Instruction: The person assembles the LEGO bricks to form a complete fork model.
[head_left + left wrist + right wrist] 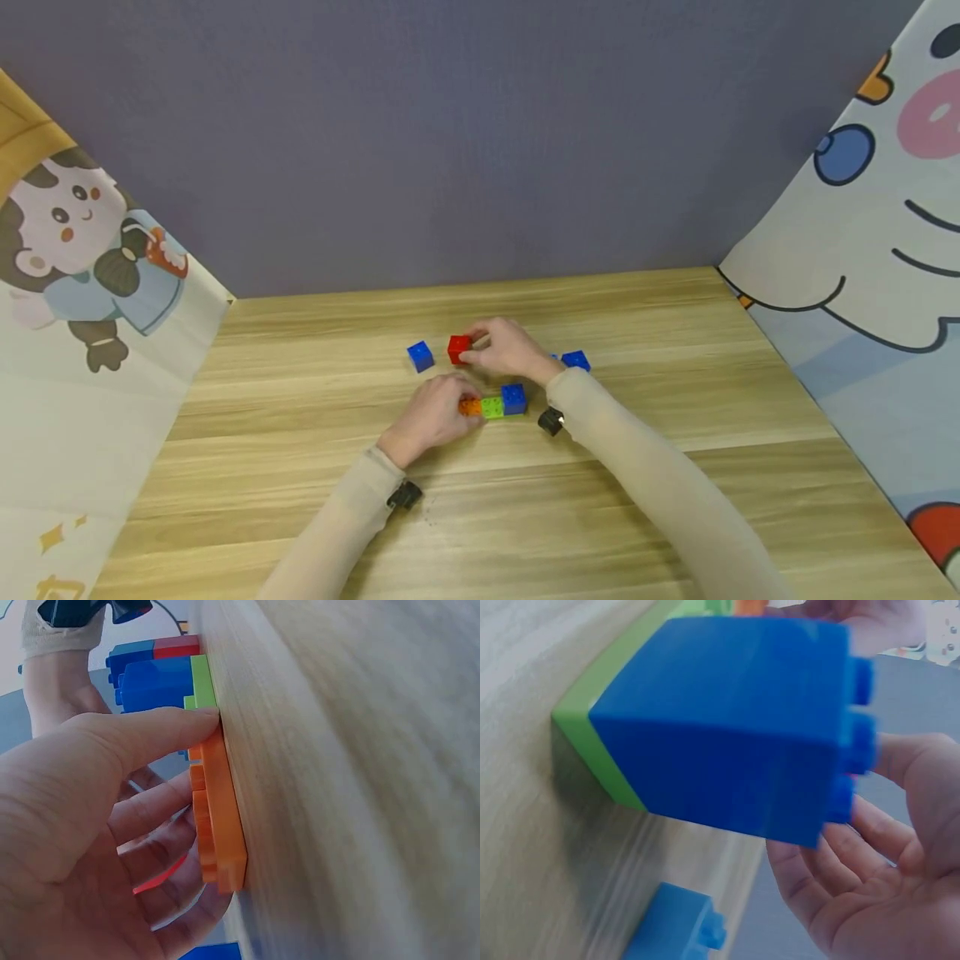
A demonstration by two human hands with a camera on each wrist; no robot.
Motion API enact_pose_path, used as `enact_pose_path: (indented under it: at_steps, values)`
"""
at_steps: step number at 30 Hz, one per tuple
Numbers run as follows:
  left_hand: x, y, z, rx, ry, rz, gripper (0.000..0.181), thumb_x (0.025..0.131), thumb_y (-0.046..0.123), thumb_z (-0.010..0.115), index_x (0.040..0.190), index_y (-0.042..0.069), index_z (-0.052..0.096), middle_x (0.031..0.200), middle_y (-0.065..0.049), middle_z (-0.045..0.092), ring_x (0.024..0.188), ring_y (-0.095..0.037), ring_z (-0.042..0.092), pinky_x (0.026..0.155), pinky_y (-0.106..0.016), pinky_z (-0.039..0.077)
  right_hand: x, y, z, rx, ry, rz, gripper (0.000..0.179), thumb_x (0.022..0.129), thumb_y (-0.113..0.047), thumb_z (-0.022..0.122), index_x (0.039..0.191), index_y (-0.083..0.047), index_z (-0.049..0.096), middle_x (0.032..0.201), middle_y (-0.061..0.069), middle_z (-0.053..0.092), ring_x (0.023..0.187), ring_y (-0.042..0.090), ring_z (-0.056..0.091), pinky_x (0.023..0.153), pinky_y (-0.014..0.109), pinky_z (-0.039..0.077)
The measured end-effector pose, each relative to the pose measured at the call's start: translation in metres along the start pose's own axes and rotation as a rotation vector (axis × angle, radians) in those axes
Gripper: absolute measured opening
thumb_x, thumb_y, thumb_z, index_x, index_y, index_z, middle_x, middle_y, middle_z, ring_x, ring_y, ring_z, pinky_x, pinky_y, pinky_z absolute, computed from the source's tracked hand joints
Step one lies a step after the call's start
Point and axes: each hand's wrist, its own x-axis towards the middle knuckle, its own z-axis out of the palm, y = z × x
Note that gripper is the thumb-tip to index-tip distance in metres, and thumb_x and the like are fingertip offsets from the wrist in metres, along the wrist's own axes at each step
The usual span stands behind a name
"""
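Observation:
My left hand [442, 410] grips an orange toy brick [225, 817], with the thumb on its near side and fingers along the far side. The low orange brick adjoins a flat green brick [492, 407], and a taller blue brick [513, 399] stands on the green one's right end. Beyond this row, my right hand [510, 347] pinches a red brick [459, 350] between thumb and fingers. In the right wrist view the blue brick [727, 720] hides most of the red one. Whether the red brick touches the table cannot be told.
A loose blue brick [420, 357] lies left of the red one. Past the right wrist sits another blue brick [576, 361], with a lighter blue brick [671, 922] partly hidden near it. A grey wall [480, 150] closes off the back of the wooden table [300, 333].

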Motion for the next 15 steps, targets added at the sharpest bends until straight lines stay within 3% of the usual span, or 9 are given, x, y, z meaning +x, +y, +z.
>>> enact_pose_path:
  at_steps: [8,15]
  values:
    - [0.000,0.000,0.002,-0.004,-0.009,-0.024,0.028,0.089,0.023,0.087,0.109,0.005,0.082,0.111,-0.008,0.077,0.103,-0.026,0.071,0.093,-0.046,0.059,-0.023,-0.005,-0.012,0.040,0.048,-0.051,0.041,0.098,-0.025,0.078,0.134,-0.007,0.071,0.123,0.011,0.077,0.107,0.025,0.077,0.092,0.038,0.063]
    - [-0.001,0.000,0.001,-0.009,-0.010,-0.026,0.033,0.089,0.027,0.088,0.113,0.006,0.081,0.105,-0.005,0.075,0.093,-0.019,0.066,0.087,-0.040,0.057,-0.045,-0.001,-0.020,0.085,0.049,-0.090,0.043,0.101,-0.024,0.075,0.140,-0.007,0.067,0.129,0.012,0.074,0.110,0.027,0.075,0.092,0.041,0.063]
